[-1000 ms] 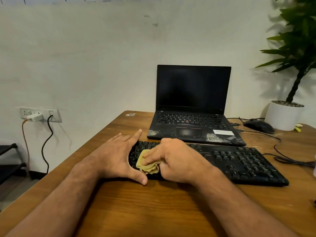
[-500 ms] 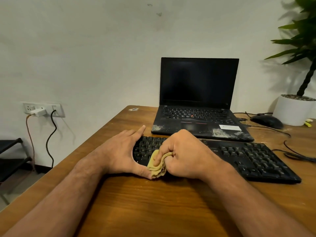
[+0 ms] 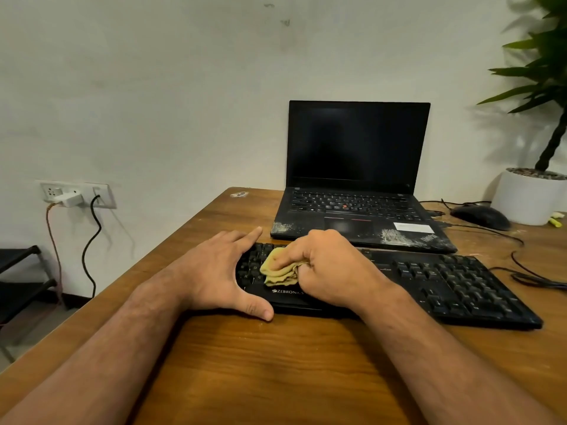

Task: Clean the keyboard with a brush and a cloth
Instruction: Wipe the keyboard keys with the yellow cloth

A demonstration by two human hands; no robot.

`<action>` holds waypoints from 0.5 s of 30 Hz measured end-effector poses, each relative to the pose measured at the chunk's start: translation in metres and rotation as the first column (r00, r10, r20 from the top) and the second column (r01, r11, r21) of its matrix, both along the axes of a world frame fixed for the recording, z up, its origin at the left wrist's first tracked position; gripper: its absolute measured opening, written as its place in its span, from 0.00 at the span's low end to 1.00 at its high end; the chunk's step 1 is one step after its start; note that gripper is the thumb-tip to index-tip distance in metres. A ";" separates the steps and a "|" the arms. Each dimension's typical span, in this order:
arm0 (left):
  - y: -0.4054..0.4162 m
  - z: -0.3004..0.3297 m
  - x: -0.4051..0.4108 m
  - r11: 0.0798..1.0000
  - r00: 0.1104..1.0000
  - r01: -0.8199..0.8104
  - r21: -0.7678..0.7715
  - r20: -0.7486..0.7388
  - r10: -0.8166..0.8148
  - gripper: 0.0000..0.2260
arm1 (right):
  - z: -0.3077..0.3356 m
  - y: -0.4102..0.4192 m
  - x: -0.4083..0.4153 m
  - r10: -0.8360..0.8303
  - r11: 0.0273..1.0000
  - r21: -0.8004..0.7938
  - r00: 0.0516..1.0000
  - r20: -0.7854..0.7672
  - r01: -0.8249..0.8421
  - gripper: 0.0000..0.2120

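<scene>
Plain white wall backs a brown wooden counter [image 3: 276, 363], where the long black plastic keyboard [image 3: 445, 280] lies crosswise near the front edge, just before an open black laptop [image 3: 356, 191] with a dark screen. At the keyboard's left end the left hand [image 3: 214, 271] rests flat, fingers straight and thumb spread along the front edge, apparently bracing the board so it will not slide under rubbing. Beside it the right hand [image 3: 331, 268] has its fingers curled round a crumpled yellow-green cloth [image 3: 279, 269], pressing the wad onto the leftmost keys; bunching it likely gives a firm pad that reaches between keycaps. No brush shows anywhere, so the wiping stage seems under way, with most of the keys to the right yet to be covered. Off to the right sit a black computer mouse [image 3: 480, 216] with its cables and a white round plant pot [image 3: 530, 197], well apart from the work.
</scene>
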State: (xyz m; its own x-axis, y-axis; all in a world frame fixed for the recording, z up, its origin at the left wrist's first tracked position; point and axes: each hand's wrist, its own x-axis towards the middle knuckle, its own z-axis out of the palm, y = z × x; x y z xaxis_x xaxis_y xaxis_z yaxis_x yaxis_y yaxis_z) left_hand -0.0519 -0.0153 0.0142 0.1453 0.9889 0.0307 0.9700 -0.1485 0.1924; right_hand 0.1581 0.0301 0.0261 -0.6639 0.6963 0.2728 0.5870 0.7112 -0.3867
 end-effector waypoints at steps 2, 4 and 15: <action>-0.001 0.000 0.000 1.000 1.000 -0.002 0.008 0.002 0.002 0.64 | -0.003 0.010 -0.002 -0.086 0.995 0.046 0.995 0.048 0.084 0.31; -0.002 -0.001 -0.001 1.000 1.000 -0.002 0.010 0.016 0.002 0.65 | -0.002 0.014 -0.003 -0.161 0.985 0.079 0.981 0.104 0.154 0.31; -0.004 -0.002 -0.001 1.000 0.996 -0.011 0.006 0.091 0.011 0.67 | 0.001 0.010 -0.021 -0.259 0.939 0.298 0.924 0.282 0.172 0.21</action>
